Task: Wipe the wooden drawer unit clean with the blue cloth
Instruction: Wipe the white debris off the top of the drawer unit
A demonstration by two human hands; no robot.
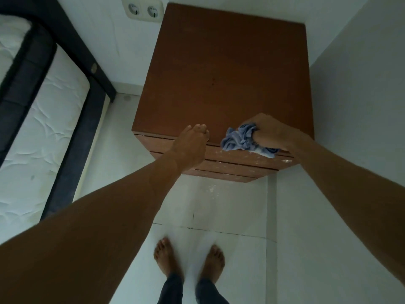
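The brown wooden drawer unit (223, 80) stands in a white corner, seen from above, with its drawer fronts facing me. My right hand (271, 132) grips the crumpled blue cloth (243, 139) at the unit's front right top edge, the cloth hanging over the top drawer front. My left hand (190, 145) rests on the front edge near the middle, fingers together and curled over it, holding nothing. White specks show on the drawer fronts (236, 163).
A bed with a white mattress (39, 137) and dark frame (72, 150) lies to the left. A double wall socket (142, 7) is behind the unit. The white wall (350, 106) hugs the unit's right side. My bare feet (188, 257) stand on white floor tiles.
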